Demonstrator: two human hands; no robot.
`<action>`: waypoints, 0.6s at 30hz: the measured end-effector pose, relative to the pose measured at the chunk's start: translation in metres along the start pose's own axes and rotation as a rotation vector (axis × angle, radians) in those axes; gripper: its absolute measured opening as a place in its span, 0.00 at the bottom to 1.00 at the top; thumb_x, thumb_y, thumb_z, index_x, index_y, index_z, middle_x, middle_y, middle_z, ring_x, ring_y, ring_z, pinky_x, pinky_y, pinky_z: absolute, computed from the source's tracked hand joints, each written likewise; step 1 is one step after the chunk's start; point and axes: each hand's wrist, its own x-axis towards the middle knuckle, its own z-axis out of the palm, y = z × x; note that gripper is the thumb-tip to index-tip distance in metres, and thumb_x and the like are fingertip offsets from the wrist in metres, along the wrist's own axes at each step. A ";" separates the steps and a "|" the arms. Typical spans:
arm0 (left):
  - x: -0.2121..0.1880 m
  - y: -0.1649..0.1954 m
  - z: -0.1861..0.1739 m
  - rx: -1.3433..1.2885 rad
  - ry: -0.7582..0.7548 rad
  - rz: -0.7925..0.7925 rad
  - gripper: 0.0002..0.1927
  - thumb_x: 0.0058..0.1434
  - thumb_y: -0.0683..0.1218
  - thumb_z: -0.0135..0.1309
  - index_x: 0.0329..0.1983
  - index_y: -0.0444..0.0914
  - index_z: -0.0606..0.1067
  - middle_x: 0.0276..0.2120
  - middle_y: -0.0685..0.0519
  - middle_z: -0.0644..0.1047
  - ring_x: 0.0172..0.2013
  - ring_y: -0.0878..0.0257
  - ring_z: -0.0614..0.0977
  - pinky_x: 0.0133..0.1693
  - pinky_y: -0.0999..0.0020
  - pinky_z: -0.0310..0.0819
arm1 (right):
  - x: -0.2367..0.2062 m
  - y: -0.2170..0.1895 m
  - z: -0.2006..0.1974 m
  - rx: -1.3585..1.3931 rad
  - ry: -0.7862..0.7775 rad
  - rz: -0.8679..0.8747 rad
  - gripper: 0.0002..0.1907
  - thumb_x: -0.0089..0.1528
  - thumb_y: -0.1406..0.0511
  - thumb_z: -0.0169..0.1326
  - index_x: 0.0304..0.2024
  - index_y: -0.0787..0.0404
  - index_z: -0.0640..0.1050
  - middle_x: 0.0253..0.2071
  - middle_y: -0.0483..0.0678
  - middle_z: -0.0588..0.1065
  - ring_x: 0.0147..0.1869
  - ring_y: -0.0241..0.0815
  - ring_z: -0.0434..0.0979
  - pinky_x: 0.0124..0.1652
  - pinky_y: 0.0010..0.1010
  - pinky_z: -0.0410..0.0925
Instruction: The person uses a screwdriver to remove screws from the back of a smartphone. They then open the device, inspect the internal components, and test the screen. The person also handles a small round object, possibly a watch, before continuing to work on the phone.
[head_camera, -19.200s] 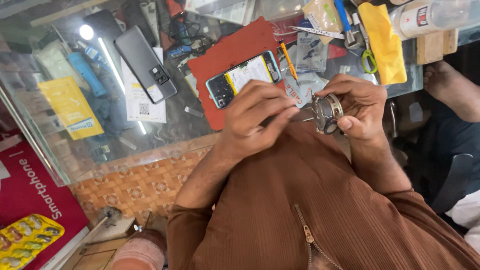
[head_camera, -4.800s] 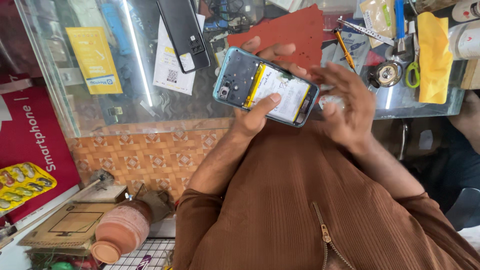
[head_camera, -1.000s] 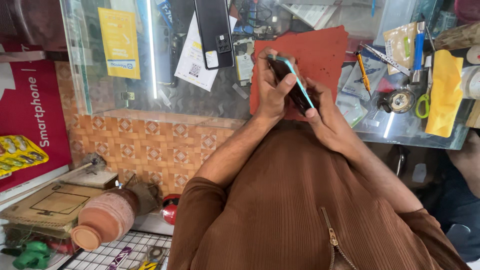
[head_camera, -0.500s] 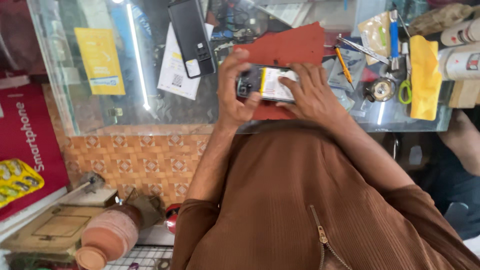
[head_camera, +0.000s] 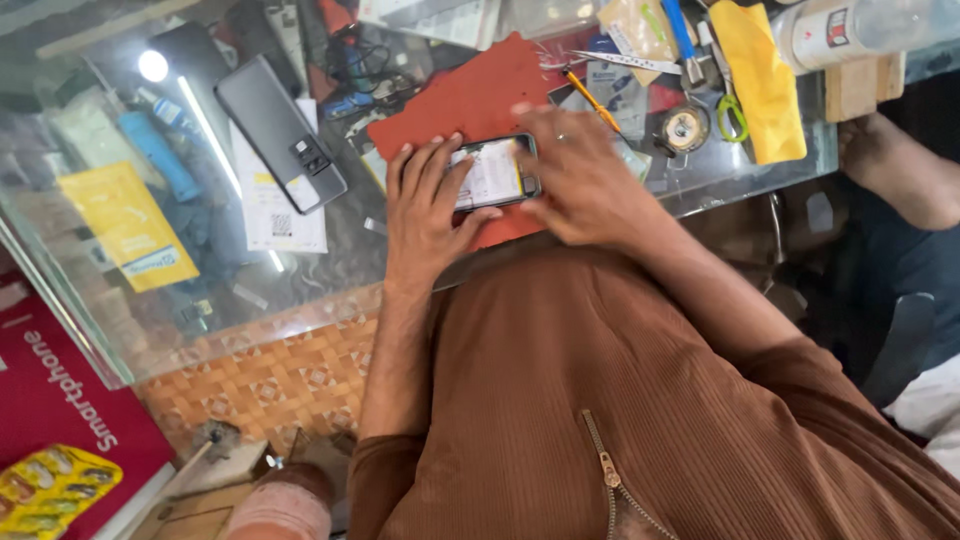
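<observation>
A phone with its back off (head_camera: 495, 172) lies on a red mat (head_camera: 470, 90) on the glass counter (head_camera: 330, 270), showing a pale battery and dark frame. My left hand (head_camera: 428, 200) is clasped over the phone's left half, fingers spread on top and thumb at its near edge. My right hand (head_camera: 585, 185), blurred, lies palm down over the phone's right end with its fingers apart.
A grey phone (head_camera: 280, 130) and a white paper slip (head_camera: 275, 210) lie left of the mat. A tape roll (head_camera: 685, 128), tweezers (head_camera: 610, 62), a yellow cloth (head_camera: 765, 75) and a white bottle (head_camera: 850, 25) crowd the right. Another person's arm (head_camera: 895, 180) rests at the counter's right end.
The view swung and the phone, held up on edge a second ago, now lies flat on the mat. My left hand has spread over it; my right hand has slid to its right end.
</observation>
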 end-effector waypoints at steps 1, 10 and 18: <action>0.002 0.001 0.002 0.009 0.011 -0.001 0.33 0.61 0.63 0.65 0.57 0.35 0.76 0.65 0.46 0.72 0.66 0.48 0.71 0.70 0.45 0.56 | -0.011 0.005 -0.013 0.050 0.019 0.093 0.27 0.62 0.63 0.62 0.62 0.63 0.71 0.72 0.59 0.64 0.75 0.61 0.63 0.68 0.55 0.58; 0.002 0.009 0.003 0.001 0.064 0.007 0.31 0.60 0.61 0.67 0.54 0.33 0.77 0.62 0.43 0.74 0.64 0.46 0.73 0.68 0.44 0.57 | -0.081 0.043 -0.053 -0.114 0.164 0.536 0.30 0.62 0.67 0.70 0.64 0.66 0.74 0.60 0.59 0.70 0.62 0.60 0.72 0.60 0.45 0.68; 0.004 0.007 0.006 0.017 0.097 -0.003 0.24 0.61 0.54 0.68 0.50 0.31 0.77 0.61 0.43 0.75 0.63 0.46 0.73 0.69 0.44 0.58 | -0.096 0.063 -0.031 0.889 0.448 0.375 0.31 0.63 0.77 0.65 0.65 0.66 0.66 0.65 0.54 0.66 0.69 0.43 0.72 0.65 0.31 0.72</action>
